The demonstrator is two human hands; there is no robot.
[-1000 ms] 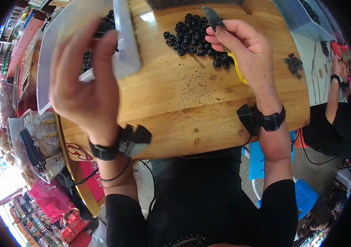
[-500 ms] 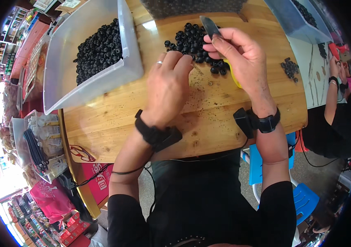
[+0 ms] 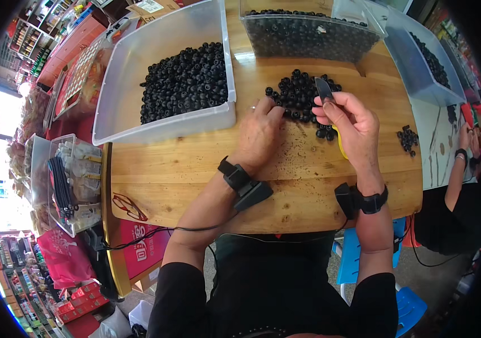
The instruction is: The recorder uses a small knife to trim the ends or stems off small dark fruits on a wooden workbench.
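In my right hand [image 3: 356,127] is a small knife [image 3: 324,90], its dark blade pointing up and left between thumb and fingers. A yellow strip [image 3: 340,142] shows along the palm; I cannot tell whether it belongs to the knife. My left hand [image 3: 260,132], with a ring on one finger, is closed at the left edge of a pile of small black round pieces [image 3: 296,90] with ring-like holes. Its fingertips are turned away, so what they pinch is hidden. Dark crumbs [image 3: 302,149] lie scattered on the wooden table [image 3: 206,191] between my hands.
A clear bin [image 3: 164,132] of black pieces stands at the left, another [image 3: 313,39] at the back. Red glasses [image 3: 129,207] lie near the left edge. A smaller pile [image 3: 408,139] sits at the right. Beyond it, another person's hands [image 3: 466,138] hold a red tool.
The view has shifted, so the table and bins sit lower and further right. My left hand stays closed at the pile, and my right hand still holds the knife.
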